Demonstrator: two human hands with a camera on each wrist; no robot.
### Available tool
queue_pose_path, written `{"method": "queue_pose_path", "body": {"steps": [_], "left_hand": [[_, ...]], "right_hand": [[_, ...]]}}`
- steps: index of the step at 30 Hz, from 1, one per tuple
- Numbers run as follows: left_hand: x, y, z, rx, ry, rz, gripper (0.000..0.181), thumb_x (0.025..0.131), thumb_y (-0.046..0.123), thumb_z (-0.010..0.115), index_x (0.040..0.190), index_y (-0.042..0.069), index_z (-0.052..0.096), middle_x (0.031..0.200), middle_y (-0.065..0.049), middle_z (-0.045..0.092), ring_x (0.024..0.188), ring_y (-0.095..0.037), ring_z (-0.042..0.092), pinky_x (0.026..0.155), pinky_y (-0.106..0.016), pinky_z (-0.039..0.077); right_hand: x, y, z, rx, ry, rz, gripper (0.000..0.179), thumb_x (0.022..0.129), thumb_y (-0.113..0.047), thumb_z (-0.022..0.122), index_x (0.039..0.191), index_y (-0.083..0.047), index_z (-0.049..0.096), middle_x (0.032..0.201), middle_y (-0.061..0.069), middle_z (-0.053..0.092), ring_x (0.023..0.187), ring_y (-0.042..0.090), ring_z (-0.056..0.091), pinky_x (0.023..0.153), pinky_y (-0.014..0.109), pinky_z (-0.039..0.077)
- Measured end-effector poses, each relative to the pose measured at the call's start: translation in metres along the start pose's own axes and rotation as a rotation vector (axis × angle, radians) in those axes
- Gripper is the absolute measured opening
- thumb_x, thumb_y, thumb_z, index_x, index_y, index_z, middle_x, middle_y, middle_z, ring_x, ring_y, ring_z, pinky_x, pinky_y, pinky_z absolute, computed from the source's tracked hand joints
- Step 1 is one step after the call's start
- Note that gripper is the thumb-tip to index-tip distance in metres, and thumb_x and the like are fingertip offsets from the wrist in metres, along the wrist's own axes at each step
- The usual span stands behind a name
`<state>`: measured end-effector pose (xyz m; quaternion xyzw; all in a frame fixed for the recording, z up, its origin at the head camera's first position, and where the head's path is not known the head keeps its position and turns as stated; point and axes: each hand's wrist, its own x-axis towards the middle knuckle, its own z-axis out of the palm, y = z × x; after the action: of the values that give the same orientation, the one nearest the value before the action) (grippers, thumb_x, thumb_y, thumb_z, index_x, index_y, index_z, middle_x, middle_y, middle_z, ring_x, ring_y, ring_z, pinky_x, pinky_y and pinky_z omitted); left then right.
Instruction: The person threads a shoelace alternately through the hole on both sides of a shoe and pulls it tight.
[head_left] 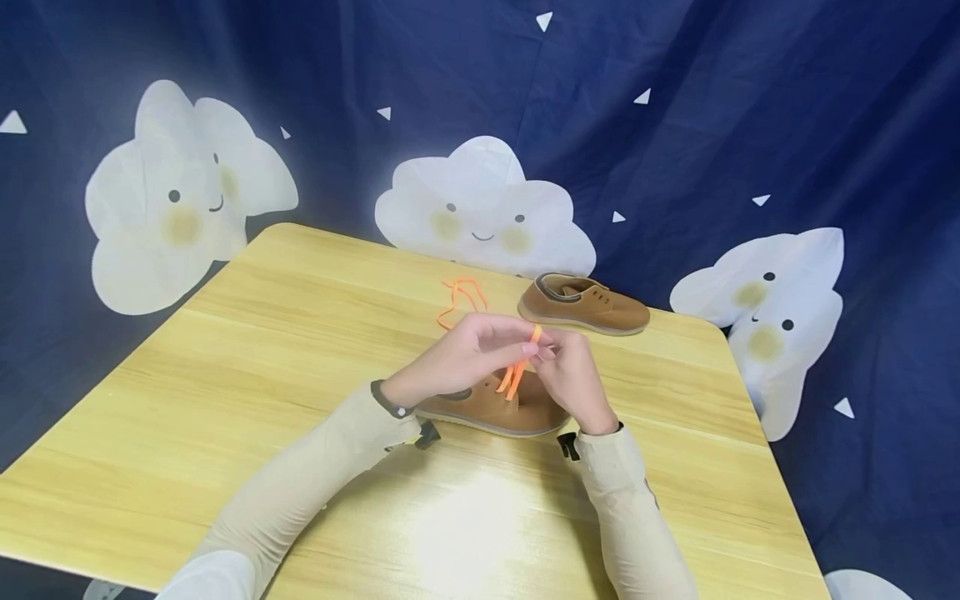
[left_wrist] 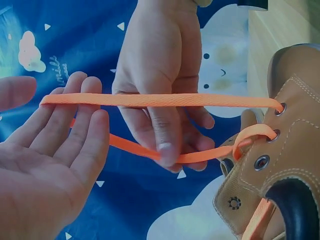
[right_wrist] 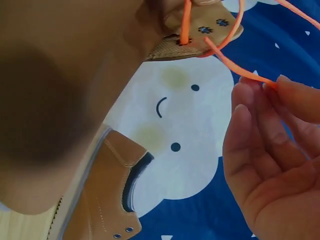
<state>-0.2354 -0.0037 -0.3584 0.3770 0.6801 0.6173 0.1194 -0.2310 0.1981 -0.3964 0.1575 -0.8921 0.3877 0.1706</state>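
Note:
On the table, below both hands, stands a brown leather shoe (head_left: 480, 408), its upper and eyelets (left_wrist: 261, 161) large in the left wrist view. Out of its eyelets comes an orange shoelace (left_wrist: 160, 100), stretched up to the hands. My left hand (head_left: 468, 350) carries a bight of it across nearly straight fingers (left_wrist: 95, 120), the thumb standing apart from them. Between thumb and fingertips, my right hand (head_left: 573, 367) pinches the lower strand, as both wrist views show. The near shoe's blurred toe (right_wrist: 60, 100) blocks much of the right wrist view.
A second brown shoe (head_left: 585, 304) stands at the back right of the wooden table (head_left: 225, 375). More orange lace (head_left: 468, 292) lies on the table beyond my left hand. Behind the table hangs a dark blue curtain (head_left: 322, 67) with white clouds.

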Motion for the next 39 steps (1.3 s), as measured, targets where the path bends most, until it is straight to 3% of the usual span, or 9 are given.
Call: {"method": "queue_pose_path", "body": {"steps": [7, 12, 16, 19, 23, 27, 31, 35, 39], "left_hand": [[0.001, -0.002, 0.002, 0.003, -0.034, 0.015, 0.031, 0.102, 0.011, 0.061, 0.13, 0.0, 0.068, 0.126, -0.013, 0.075, 0.101, -0.015, 0.068, 0.092, -0.024, 0.054], [0.004, -0.006, 0.004, -0.007, -0.076, 0.04, 0.031, 0.102, 0.008, 0.061, 0.129, -0.005, 0.067, 0.125, -0.018, 0.074, 0.115, -0.025, 0.071, 0.102, -0.031, 0.055], [0.005, -0.009, 0.002, 0.132, -0.084, 0.038, 0.03, 0.104, 0.018, 0.061, 0.128, 0.003, 0.071, 0.125, -0.011, 0.075, 0.104, -0.02, 0.07, 0.09, -0.027, 0.056], [0.005, -0.01, -0.003, 0.287, -0.064, -0.005, 0.03, 0.105, 0.029, 0.061, 0.125, 0.012, 0.074, 0.115, -0.004, 0.078, 0.076, -0.017, 0.066, 0.066, -0.026, 0.052], [0.005, -0.012, -0.017, 0.52, -0.067, -0.059, 0.027, 0.105, 0.028, 0.058, 0.115, 0.012, 0.076, 0.096, -0.003, 0.077, 0.062, -0.012, 0.063, 0.059, -0.025, 0.049], [0.005, -0.018, -0.032, 0.726, -0.166, -0.053, 0.021, 0.1, 0.011, 0.058, 0.098, 0.008, 0.078, 0.085, -0.004, 0.075, 0.067, -0.006, 0.06, 0.063, -0.024, 0.049], [0.003, -0.023, -0.034, 0.826, -0.271, -0.068, 0.027, 0.095, 0.004, 0.056, 0.104, 0.009, 0.081, 0.097, -0.003, 0.079, 0.076, -0.011, 0.061, 0.071, -0.026, 0.052], [0.002, -0.025, -0.029, 0.856, -0.304, -0.173, 0.034, 0.096, 0.007, 0.053, 0.117, 0.016, 0.079, 0.113, 0.003, 0.077, 0.087, -0.012, 0.063, 0.075, -0.028, 0.053], [0.004, -0.031, -0.028, 0.846, -0.32, -0.19, 0.036, 0.096, 0.006, 0.05, 0.114, 0.019, 0.079, 0.109, 0.005, 0.076, 0.076, -0.01, 0.058, 0.063, -0.025, 0.046]], "right_hand": [[0.002, 0.007, 0.001, -0.043, 0.014, 0.032, 0.025, 0.084, 0.007, 0.066, 0.065, -0.009, 0.063, 0.056, -0.004, 0.039, 0.051, 0.009, 0.033, 0.049, 0.022, 0.024], [0.003, 0.015, 0.001, -0.089, -0.006, 0.039, 0.026, 0.084, 0.006, 0.066, 0.064, -0.011, 0.065, 0.054, -0.002, 0.046, 0.05, 0.009, 0.037, 0.047, 0.022, 0.026], [0.004, 0.019, 0.002, 0.013, 0.006, 0.086, 0.013, 0.085, 0.005, 0.067, 0.081, -0.002, 0.077, 0.071, 0.011, 0.072, 0.063, 0.015, 0.063, 0.059, 0.02, 0.047], [0.004, 0.022, 0.005, 0.16, 0.041, 0.177, 0.013, 0.088, 0.0, 0.072, 0.098, 0.003, 0.079, 0.094, 0.021, 0.079, 0.084, 0.024, 0.076, 0.074, 0.021, 0.057], [0.006, 0.022, 0.012, 0.273, 0.101, 0.279, 0.014, 0.089, -0.007, 0.078, 0.098, 0.004, 0.079, 0.095, 0.023, 0.079, 0.084, 0.025, 0.079, 0.072, 0.019, 0.058], [0.009, 0.021, 0.02, 0.31, 0.124, 0.31, 0.012, 0.087, -0.005, 0.08, 0.094, 0.004, 0.08, 0.091, 0.023, 0.079, 0.081, 0.023, 0.079, 0.072, 0.016, 0.056], [0.009, 0.022, 0.028, 0.288, 0.109, 0.323, 0.008, 0.087, -0.005, 0.079, 0.092, 0.002, 0.08, 0.091, 0.02, 0.079, 0.084, 0.026, 0.079, 0.072, 0.016, 0.055], [0.009, 0.022, 0.032, 0.282, 0.066, 0.333, 0.008, 0.088, -0.007, 0.079, 0.091, 0.001, 0.08, 0.092, 0.02, 0.08, 0.083, 0.025, 0.079, 0.069, 0.017, 0.057], [0.008, 0.023, 0.034, 0.31, 0.001, 0.356, 0.009, 0.09, -0.006, 0.076, 0.094, 0.003, 0.08, 0.092, 0.02, 0.079, 0.076, 0.01, 0.075, 0.068, 0.018, 0.057]]}}
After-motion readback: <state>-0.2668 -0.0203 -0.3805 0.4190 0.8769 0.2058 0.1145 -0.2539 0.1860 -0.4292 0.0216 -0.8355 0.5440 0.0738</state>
